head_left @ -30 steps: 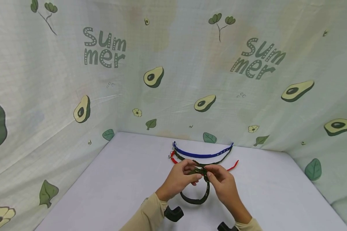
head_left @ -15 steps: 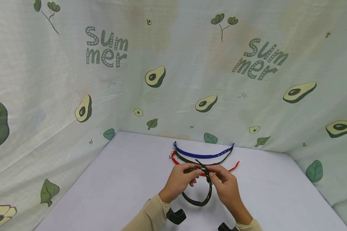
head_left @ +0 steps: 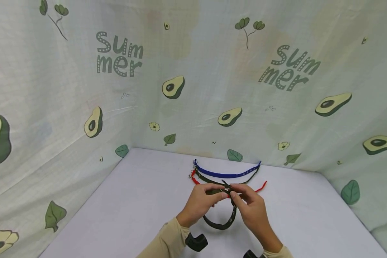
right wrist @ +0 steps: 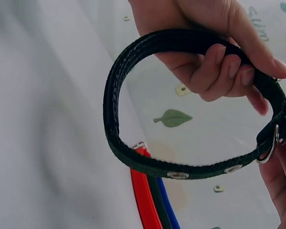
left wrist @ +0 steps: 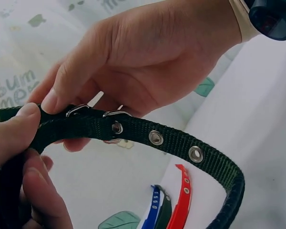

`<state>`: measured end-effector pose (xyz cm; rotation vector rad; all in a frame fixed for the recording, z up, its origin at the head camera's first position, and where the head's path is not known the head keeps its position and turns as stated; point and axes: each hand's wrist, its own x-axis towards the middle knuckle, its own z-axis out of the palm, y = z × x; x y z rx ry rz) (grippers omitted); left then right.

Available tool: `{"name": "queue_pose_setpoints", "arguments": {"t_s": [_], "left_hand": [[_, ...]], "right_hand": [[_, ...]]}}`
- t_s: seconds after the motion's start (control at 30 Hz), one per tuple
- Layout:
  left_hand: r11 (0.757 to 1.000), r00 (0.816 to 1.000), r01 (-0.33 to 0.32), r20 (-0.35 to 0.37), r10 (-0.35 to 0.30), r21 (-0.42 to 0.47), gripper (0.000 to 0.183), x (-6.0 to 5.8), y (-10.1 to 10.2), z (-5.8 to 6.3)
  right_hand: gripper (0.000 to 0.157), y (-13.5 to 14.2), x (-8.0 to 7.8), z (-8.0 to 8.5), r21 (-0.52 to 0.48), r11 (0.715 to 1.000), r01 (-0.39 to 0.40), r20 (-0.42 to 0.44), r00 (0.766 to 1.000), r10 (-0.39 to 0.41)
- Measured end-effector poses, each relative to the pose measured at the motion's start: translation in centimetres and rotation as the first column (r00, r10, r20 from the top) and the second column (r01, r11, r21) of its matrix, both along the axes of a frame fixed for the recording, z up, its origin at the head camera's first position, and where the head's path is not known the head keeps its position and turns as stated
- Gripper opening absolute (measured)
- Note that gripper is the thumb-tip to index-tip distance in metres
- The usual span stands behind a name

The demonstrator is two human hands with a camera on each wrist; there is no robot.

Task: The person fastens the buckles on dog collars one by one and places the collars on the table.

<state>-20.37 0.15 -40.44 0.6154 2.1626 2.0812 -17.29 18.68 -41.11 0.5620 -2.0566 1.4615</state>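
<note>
A dark green collar (right wrist: 148,167) with metal eyelets is bent into a loop between both hands. My left hand (head_left: 198,200) pinches the strap between thumb and fingers; in the right wrist view its other fingers curl beside the band. My right hand (head_left: 251,206) pinches the collar near its metal buckle (left wrist: 78,110). A D-ring (right wrist: 271,145) shows beside the buckle in the right wrist view. The strap's free end (head_left: 225,182) pokes up between the hands. Fingers hide part of the buckle, so how far the strap is threaded I cannot tell.
Behind the hands lie a blue collar (head_left: 227,175), another dark green collar (head_left: 209,180) and a red collar (head_left: 261,186) on the white table (head_left: 142,186). A printed curtain (head_left: 193,118) stands along the table's back and sides.
The hands have come slightly closer at the buckle, the right thumb moving left. The strap's free end has shifted a little right. The loop still hangs below the hands.
</note>
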Motion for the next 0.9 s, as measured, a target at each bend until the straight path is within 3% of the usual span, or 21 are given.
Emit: {"name": "queue_pose_setpoints", "arguments": {"t_s": [0.13, 0.27, 0.6, 0.9], "left_hand": [[0.998, 0.998, -0.047, 0.050, 0.050, -0.048, 0.029, -0.09, 0.03, 0.10], [0.998, 0.997, -0.044, 0.066, 0.047, -0.050, 0.026, -0.18, 0.02, 0.05], [1.000, 0.998, -0.030, 0.059, 0.030, 0.003, 0.027, 0.08, 0.05, 0.23], [0.999, 0.999, -0.028, 0.036, 0.027, 0.021, 0.027, 0.13, 0.01, 0.37]], "right_hand": [[0.029, -0.02, -0.02, -0.02, -0.031, 0.999, -0.012, 0.001, 1.000, 0.012], [0.032, -0.10, 0.03, -0.13, -0.079, 0.997, -0.009, 0.021, 1.000, 0.011], [0.044, 0.00, 0.06, -0.04, -0.029, 0.999, 0.038, -0.006, 0.999, -0.039], [0.037, 0.40, -0.20, -0.38, -0.063, 0.998, -0.031, 0.000, 1.000, 0.031]]}}
